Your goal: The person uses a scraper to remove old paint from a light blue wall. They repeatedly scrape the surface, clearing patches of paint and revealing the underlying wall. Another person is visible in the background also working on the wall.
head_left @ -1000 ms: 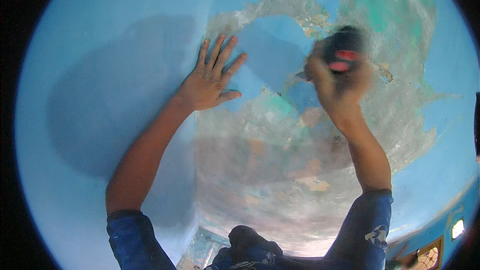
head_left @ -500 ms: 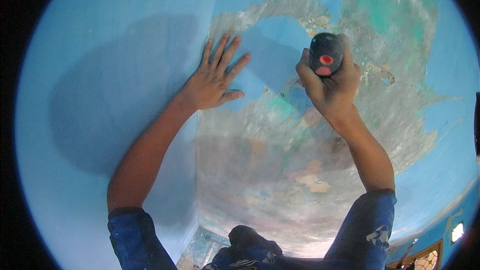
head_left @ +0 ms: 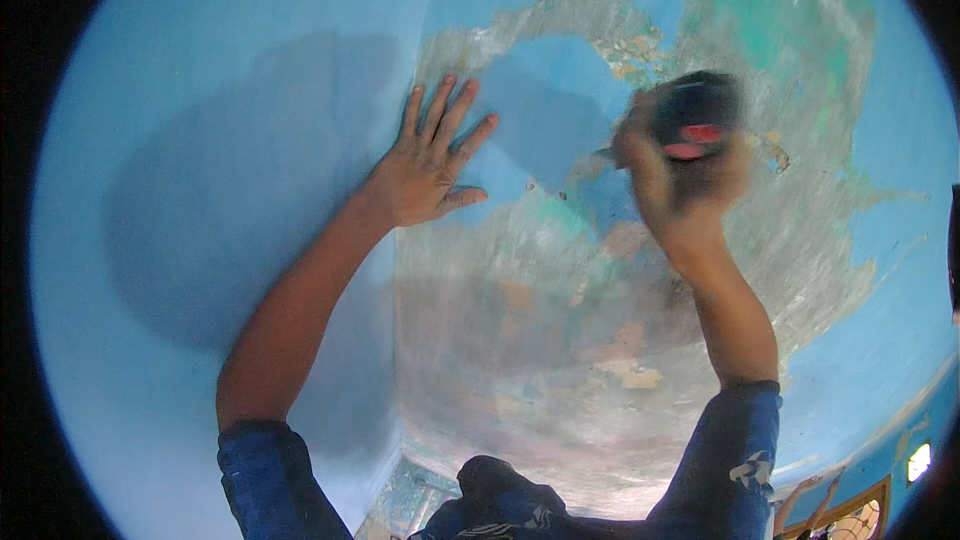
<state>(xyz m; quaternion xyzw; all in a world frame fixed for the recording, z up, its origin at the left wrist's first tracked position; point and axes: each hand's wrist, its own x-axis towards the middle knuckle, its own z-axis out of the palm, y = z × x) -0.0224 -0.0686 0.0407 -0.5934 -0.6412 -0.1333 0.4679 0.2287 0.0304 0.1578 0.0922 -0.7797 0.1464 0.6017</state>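
My left hand is spread against the wall at the corner, fingers apart and holding nothing. To its right, my right hand is wrapped round a black-and-red handled tool. The rounded black end of its handle, with red patches, faces me. A thin dark edge, perhaps a blade, sticks out left of the fingers. The rest of the tool is hidden, and motion blurs both hand and tool. Behind them the wall shows bare grey plaster with green, white and tan remnants of paint.
A blue paint patch remains between my hands. The blue side wall meets the patchy wall at a corner on the left and carries my shadow. At the lower right are a wooden-framed opening and a small bright light.
My right hand and the tool have swung to the right and tilted, blurring. My left hand stays on the wall, barely shifted.
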